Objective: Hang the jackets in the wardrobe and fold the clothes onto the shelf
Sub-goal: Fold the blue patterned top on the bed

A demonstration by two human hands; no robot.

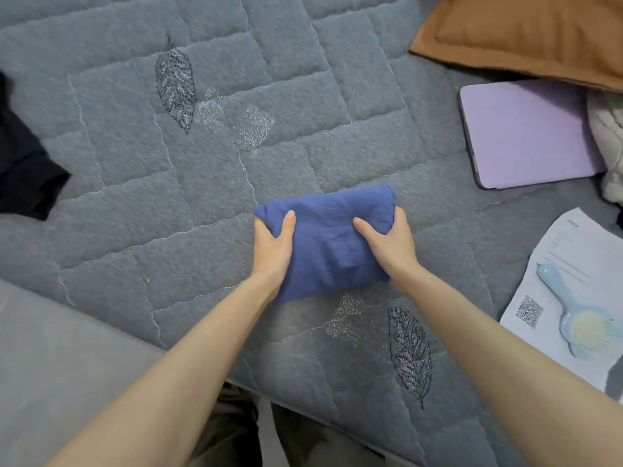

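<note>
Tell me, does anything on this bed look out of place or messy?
Nothing is spilled or damaged. Odd for a bed: a light-blue hairbrush lies on a printed sheet at the right, near a lilac tablet case. A black garment sits crumpled at the left edge, unlike the neatly folded blue garment.

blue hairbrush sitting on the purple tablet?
No, the hairbrush lies on the printed paper, well apart from the purple tablet.

Left hand (272,245) and right hand (391,244) grip folded blue garment (325,237).
</note>
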